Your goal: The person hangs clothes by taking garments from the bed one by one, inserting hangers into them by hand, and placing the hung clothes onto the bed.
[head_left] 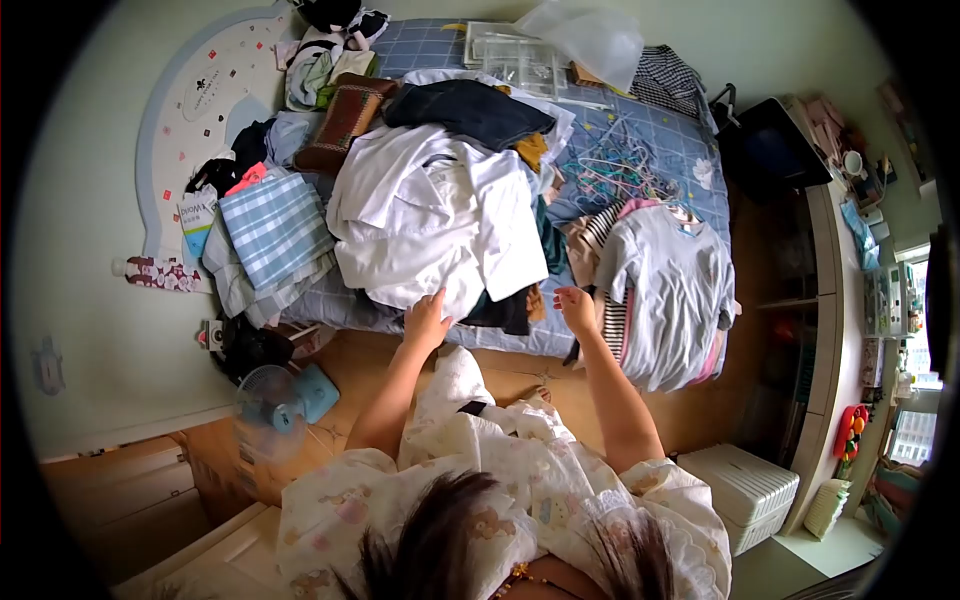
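Note:
A large white shirt (440,225) lies spread and rumpled over a clothes pile on the bed. At its lower hem is my left hand (428,320), fingers closed on the white cloth; the fingertips are partly hidden. My right hand (576,310) hovers by the bed's front edge, its fingers loosely curled and apart, with nothing visible in them. It is between the white shirt and a stack of clothes topped by a grey T-shirt (665,260). Dark and brown garments (515,310) show under the shirt, near my right hand.
A folded blue plaid cloth (275,228) and a brown bag (345,120) lie left of the shirt. Tangled hangers (620,160) sit behind the grey T-shirt. Dark clothing (470,110) tops the pile. A fan (270,400) stands at lower left, a white box (740,490) at lower right.

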### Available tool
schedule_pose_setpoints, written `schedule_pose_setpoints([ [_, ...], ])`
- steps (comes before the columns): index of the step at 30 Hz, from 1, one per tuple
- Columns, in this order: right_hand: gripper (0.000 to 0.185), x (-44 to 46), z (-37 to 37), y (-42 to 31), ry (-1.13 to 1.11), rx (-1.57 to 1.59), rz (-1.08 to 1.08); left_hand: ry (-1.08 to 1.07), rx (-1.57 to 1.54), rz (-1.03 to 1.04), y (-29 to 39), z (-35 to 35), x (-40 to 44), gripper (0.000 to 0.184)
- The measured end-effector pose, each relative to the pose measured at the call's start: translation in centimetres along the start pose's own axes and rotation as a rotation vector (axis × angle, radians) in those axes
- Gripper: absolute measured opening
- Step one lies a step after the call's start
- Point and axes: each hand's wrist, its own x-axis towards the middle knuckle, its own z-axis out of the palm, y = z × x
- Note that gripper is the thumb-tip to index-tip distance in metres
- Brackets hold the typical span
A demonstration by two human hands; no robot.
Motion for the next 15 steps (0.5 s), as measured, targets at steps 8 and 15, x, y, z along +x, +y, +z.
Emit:
schedule_pose_setpoints([
  [8,0.020,9.8,13.1,-4.4,-0.044,0.089,0.119,0.129,0.072,-0.031,-13.1,-3.2,15.0,0.075],
  [15,0.021,14.2,19.3,-11.6,-0.162,0.091,0.167,0.250,0.309,-0.105,-22.5,2.3,26.7,0.074],
])
